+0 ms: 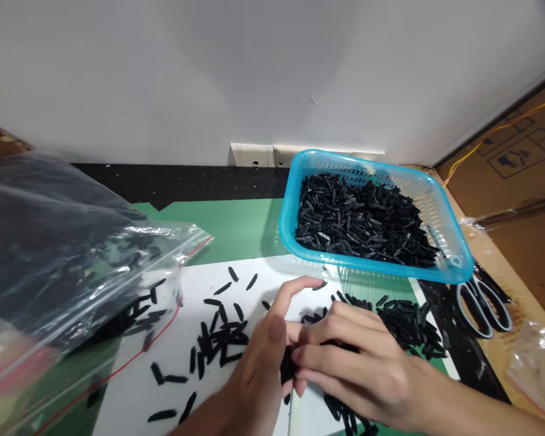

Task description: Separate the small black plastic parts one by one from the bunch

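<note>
My left hand [258, 369] and my right hand [354, 369] meet over a white sheet [131, 393] strewn with small black plastic strips [218, 345]. Both hands pinch a bundle of black strips [287, 366] between thumbs and fingers. My left index finger stretches forward toward a loose strip [319, 285]. A denser heap of strips [409, 324] lies just right of my right hand.
A blue basket [436, 200] full of black strips stands at the back right. Scissors [484, 303] lie by its right corner. A large clear zip bag [72, 260] with dark parts fills the left. A small plastic bag [538, 363] lies at the right edge.
</note>
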The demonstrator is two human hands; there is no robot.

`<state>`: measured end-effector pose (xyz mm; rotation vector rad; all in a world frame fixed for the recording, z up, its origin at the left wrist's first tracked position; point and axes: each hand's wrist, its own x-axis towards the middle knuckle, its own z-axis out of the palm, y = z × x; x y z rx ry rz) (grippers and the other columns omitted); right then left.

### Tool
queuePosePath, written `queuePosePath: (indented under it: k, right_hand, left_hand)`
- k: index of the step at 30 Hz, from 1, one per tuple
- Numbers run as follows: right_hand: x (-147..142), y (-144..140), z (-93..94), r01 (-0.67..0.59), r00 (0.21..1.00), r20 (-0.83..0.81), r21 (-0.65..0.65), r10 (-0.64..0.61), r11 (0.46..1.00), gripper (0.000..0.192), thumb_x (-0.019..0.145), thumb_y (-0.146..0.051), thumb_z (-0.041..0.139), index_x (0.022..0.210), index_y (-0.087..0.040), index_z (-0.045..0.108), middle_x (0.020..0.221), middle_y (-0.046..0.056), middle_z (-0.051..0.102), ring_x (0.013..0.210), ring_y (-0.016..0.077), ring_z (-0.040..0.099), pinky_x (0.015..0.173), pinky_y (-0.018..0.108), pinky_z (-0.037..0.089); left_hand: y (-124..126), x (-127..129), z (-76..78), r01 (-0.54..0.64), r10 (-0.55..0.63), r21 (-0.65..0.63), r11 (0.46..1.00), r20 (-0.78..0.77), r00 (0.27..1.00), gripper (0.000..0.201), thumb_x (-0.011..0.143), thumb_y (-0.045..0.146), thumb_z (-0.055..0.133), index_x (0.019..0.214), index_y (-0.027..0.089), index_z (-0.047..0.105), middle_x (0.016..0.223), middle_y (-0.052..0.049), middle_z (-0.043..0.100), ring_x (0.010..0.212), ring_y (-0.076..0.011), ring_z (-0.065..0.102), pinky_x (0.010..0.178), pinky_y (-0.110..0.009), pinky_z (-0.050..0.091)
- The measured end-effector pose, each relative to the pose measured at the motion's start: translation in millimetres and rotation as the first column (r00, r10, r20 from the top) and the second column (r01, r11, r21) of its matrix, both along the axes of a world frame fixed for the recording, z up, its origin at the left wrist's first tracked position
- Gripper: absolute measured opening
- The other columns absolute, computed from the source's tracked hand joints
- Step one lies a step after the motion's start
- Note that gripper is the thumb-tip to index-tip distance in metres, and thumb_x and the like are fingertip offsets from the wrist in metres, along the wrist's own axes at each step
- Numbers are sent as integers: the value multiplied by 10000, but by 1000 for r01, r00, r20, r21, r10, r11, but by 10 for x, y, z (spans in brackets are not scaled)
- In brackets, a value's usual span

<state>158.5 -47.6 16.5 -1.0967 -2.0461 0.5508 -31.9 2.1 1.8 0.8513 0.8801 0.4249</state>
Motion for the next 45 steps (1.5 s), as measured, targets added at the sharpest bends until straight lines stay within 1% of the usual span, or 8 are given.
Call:
queuePosePath:
  k: [5, 9, 16, 19, 23, 35, 40, 45]
  right_hand:
    - [-20, -29, -35, -6, 992, -127, -123, -10, 992, 121, 1105, -238, 734, 1068, -146, 803, 957, 94, 805, 852, 210, 721, 727, 344, 588]
    - [-84, -50, -70, 29, 991, -125, -153, -49, 988, 144, 1120, -243, 706, 1051, -152, 793, 966, 84, 785, 871, 203, 731, 753, 334, 601]
    - [-84, -82, -42, 53, 997, -62, -15, -54, 998, 85, 1126, -183, 647, 1110, -173, 730, 961, 72, 786, 861, 199, 765, 703, 312, 609]
    - [-1, -59, 12, 155, 963, -201, -122, -177, 980, 67, 1089, -148, 683, 1095, -197, 727, 960, 54, 756, 847, 186, 740, 723, 297, 617]
    - [62, -23, 24, 320, 884, -269, -250, -383, 914, 90, 1044, -154, 732, 1005, -235, 732, 914, 28, 686, 744, 173, 639, 584, 282, 510]
    - [18, 0, -113, 223, 813, -397, -463, -425, 858, 63, 1081, -276, 720, 1031, -240, 735, 783, -7, 706, 655, 157, 622, 573, 263, 488]
    - [35, 8, -107, 225, 815, -389, -472, -430, 853, 85, 1071, -288, 734, 1002, -239, 751, 767, -17, 691, 640, 148, 594, 588, 259, 496]
    - [37, 5, -92, 220, 816, -393, -467, -424, 857, 49, 1062, -251, 741, 1018, -239, 757, 782, -16, 705, 659, 144, 612, 610, 252, 521]
  left_hand:
    - [-72, -22, 29, -79, 84, 94, 992, -54, 995, 786, 1018, 862, 511, 1477, 235, 626, 612, 46, 552, 545, -157, 380, 464, -228, 310]
    - [-112, -29, 12, -99, 107, 118, 988, -59, 993, 764, 1040, 839, 498, 1490, 232, 613, 630, 32, 592, 541, -163, 394, 464, -243, 309]
    - [-57, 4, 66, -64, 69, 75, 995, -66, 995, 744, 1008, 886, 488, 1364, 252, 646, 634, 52, 512, 545, -152, 352, 482, -247, 256]
    - [-1, 3, 42, 16, -16, 104, 994, -1, 1000, 673, 1050, 860, 408, 1133, 240, 656, 612, 62, 475, 532, -137, 340, 496, -242, 253]
    - [41, -12, 1, 103, -100, 241, 965, -24, 995, 528, 1155, 654, 415, 918, 225, 611, 563, 65, 447, 527, -136, 360, 528, -263, 299]
    - [45, -18, -14, 141, -146, 202, 969, 8, 989, 488, 1145, 668, 476, 912, 244, 539, 590, 94, 375, 541, -128, 270, 534, -289, 228]
    - [53, -25, -34, 153, -158, 225, 962, 7, 987, 471, 1142, 671, 473, 941, 253, 550, 566, 94, 372, 527, -132, 268, 525, -288, 219]
    - [35, -19, -11, 132, -126, 142, 981, -52, 991, 458, 1115, 697, 514, 979, 262, 557, 552, 104, 338, 521, -134, 245, 522, -285, 177]
